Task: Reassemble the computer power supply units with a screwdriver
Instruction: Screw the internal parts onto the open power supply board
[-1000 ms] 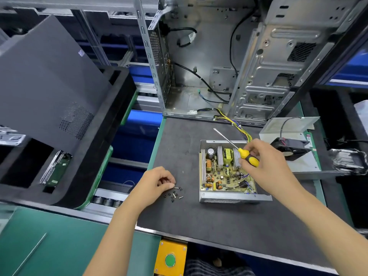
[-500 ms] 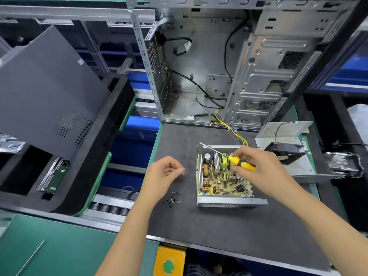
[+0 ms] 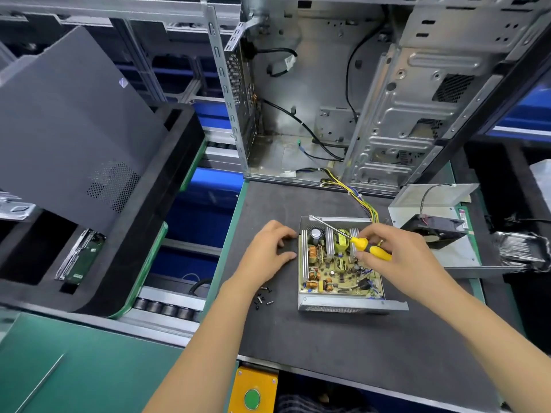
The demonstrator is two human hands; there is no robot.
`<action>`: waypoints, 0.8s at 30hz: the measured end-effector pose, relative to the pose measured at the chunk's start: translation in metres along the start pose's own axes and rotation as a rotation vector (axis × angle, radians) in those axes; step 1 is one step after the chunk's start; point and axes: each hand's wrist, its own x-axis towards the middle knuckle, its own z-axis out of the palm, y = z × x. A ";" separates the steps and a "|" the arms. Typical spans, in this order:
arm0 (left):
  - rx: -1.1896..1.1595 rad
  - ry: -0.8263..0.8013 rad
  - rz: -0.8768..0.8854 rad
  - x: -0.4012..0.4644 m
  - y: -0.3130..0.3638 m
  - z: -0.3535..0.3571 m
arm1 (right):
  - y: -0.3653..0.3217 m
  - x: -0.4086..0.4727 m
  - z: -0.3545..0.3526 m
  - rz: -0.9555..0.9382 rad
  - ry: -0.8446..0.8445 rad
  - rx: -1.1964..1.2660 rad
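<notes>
I judge it early: the open grey metal power supply box (image 3: 340, 263) lies uncovered, my right hand (image 3: 399, 257) gripping the yellow-handled screwdriver (image 3: 368, 247) over it, left hand (image 3: 265, 254) curled beside it, black screws (image 3: 264, 296) loose nearby.

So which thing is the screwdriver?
Find the dark mat with the open metal box of circuits. Above it, the right hand holds the screwdriver. It's the only thing with a yellow-and-black handle and a thin silver shaft.
</notes>
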 end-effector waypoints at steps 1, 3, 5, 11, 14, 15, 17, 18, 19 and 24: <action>0.018 -0.024 -0.004 0.005 0.001 0.001 | 0.000 0.000 0.000 -0.001 0.000 -0.002; 0.019 -0.035 -0.008 0.010 -0.001 0.003 | 0.000 0.001 -0.001 -0.003 -0.004 -0.013; 0.014 -0.036 -0.006 0.011 -0.004 0.004 | 0.000 0.002 -0.001 -0.009 0.000 -0.022; -0.128 0.060 -0.033 0.000 0.000 0.000 | -0.006 0.003 0.002 -0.030 -0.004 -0.009; -0.766 0.207 -0.210 -0.014 0.005 -0.011 | -0.011 0.003 0.000 -0.069 -0.024 -0.064; -1.089 0.234 -0.271 -0.020 0.010 -0.014 | -0.013 0.002 -0.001 -0.090 -0.037 -0.099; -1.651 0.222 -0.394 -0.027 0.020 -0.016 | -0.016 0.000 -0.004 -0.138 -0.067 -0.138; -1.802 0.204 -0.440 -0.031 0.026 -0.016 | -0.018 -0.001 -0.005 -0.160 -0.075 -0.141; -1.886 0.184 -0.469 -0.033 0.030 -0.016 | -0.020 -0.002 -0.006 -0.179 -0.074 -0.140; -1.989 0.161 -0.499 -0.038 0.050 -0.019 | -0.027 -0.009 -0.011 -0.231 0.057 -0.087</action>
